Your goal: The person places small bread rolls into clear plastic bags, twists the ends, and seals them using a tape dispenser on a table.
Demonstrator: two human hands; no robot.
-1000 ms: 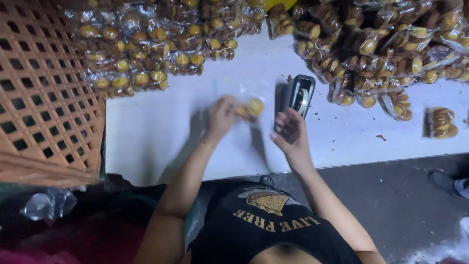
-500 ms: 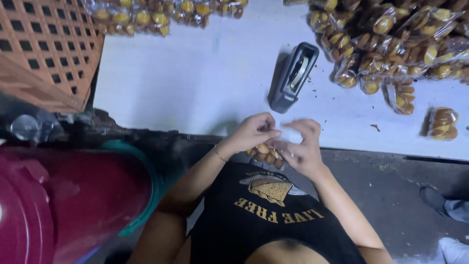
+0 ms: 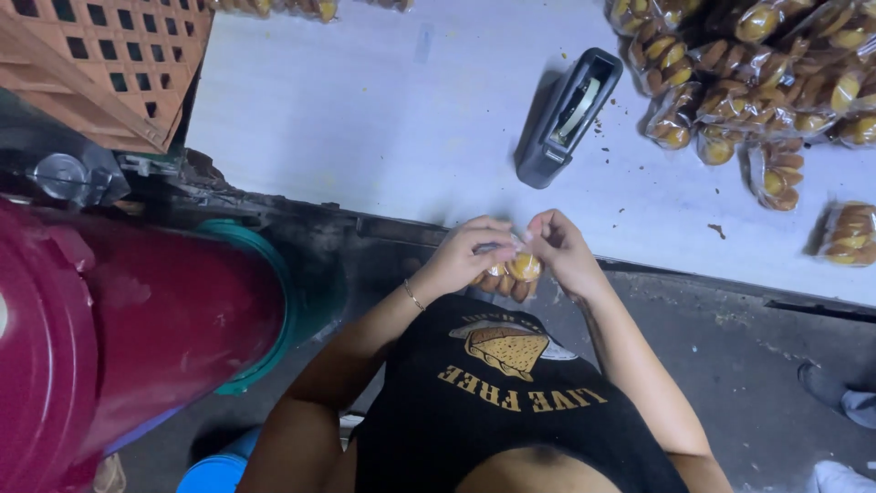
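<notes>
left hand (image 3: 465, 256) pinching top of small clear plastic bag of golden biscuits (image 3: 511, 274) | right hand (image 3: 557, 248) pinching it too | bag at white table (image 3: 365, 119) edge, near dark grey tape dispenser (image 3: 566, 114)

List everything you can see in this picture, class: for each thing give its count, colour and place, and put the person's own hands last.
small bag of cookies: one, clear with golden-brown cookies, held in both hands at the table edge
tape dispenser: one, dark grey, on the table ahead of the hands
packed cookie bags: a pile, too many to count, golden-brown, table's far right
single cookie bag: one, golden-brown, alone at the right edge
table: one, white
lattice crate: one, orange-brown, upper left
barrel: one, dark red with a teal rim, lower left
left hand: gripping the bag
right hand: pinching the bag's top
</notes>
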